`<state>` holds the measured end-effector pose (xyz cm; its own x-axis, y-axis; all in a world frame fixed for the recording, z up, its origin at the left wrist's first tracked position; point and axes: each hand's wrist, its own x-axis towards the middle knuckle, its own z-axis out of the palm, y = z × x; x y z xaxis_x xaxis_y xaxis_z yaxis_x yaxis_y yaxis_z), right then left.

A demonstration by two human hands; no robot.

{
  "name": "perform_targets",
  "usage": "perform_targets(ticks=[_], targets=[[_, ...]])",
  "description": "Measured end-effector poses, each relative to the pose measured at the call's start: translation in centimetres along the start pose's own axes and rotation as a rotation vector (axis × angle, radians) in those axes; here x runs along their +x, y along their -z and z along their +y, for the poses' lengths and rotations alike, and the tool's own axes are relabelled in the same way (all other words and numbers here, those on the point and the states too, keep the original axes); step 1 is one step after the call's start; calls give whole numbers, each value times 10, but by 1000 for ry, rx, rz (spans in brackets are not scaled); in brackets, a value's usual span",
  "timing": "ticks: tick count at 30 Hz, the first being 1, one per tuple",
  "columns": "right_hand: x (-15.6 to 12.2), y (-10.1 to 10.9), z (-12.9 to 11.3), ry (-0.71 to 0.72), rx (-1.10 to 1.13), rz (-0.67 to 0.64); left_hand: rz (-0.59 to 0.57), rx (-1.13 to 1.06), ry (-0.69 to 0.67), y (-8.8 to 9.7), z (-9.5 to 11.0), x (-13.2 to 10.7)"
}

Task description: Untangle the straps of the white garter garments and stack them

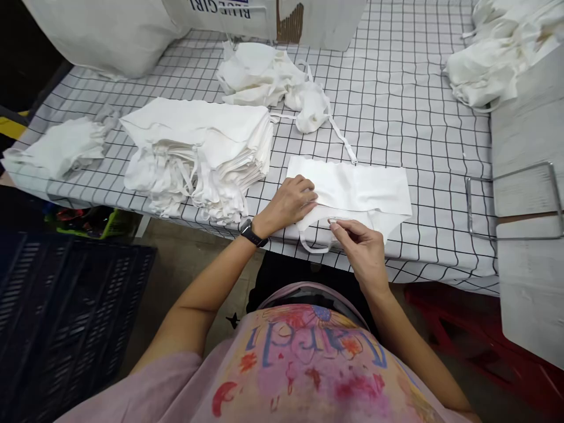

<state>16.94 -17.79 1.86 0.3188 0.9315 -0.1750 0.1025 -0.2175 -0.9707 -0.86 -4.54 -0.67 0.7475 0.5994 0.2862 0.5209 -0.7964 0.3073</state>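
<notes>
A white bra (356, 187) with a wide band lies flat near the front edge of the table. At its left end is my left hand (293, 200), fingers curled down on the fabric, gripping or pressing it; a dark watch (252, 233) is on that wrist. My right hand (360, 241) pinches a thin white strap (332, 221) at the lower edge of the bra, thumb against fingertip. Part of the strap (315, 249) loops down over the table edge. My fingers hide the exact grip point.
To the left sits a thick stack of folded white bras (198, 126), with a loose white garment (57, 147) beyond it. More white garments (264, 70) lie behind. A printed carton (317, 23) stands at the back; another carton (529, 176) with a wire frame (513, 176) is at right.
</notes>
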Motion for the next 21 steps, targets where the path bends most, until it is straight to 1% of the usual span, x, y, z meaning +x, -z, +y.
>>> perform_targets(ticks=[3,5,7,10,15,18,21], targets=[[8,-4,1,-102,77,-47,14,52,-51,-1,-3,2],[12,-7,0,-173,140,-70,42,59,-53,-5,-5,3],[16,-10,-1,-208,180,-75,75,15,-33,-10,-9,5],[23,-13,-1,-224,242,-77,106,-105,7,-15,-16,8],[32,-16,2,-307,363,-67,70,-276,30,-15,-24,12],[36,-18,1,-326,379,-47,52,-315,55,-12,-23,12],[39,-20,-1,-341,384,-39,5,-322,86,-8,-21,11]])
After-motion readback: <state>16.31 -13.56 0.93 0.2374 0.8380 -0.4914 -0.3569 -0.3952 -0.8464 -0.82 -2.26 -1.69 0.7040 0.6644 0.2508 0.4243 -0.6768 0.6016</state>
